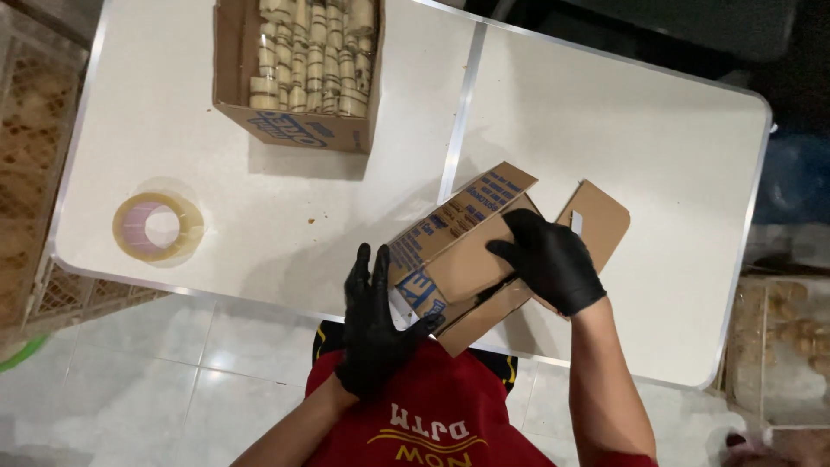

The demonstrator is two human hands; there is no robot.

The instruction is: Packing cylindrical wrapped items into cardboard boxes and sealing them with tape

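1. The left hand [373, 324], black-gloved and flat, presses against the side of a folded cardboard carton [484, 251] at the white table's [605, 138] near edge.
2. The right hand [549, 259] grips the carton's flap.
3. A tape roll [157, 227] lies well apart.

White folding table, three things on it

The table [605, 130] has an open box of rolls [298, 73] at the far edge, a tape roll [157, 227] on the left, and a flattened cardboard box [484, 251] near the front.
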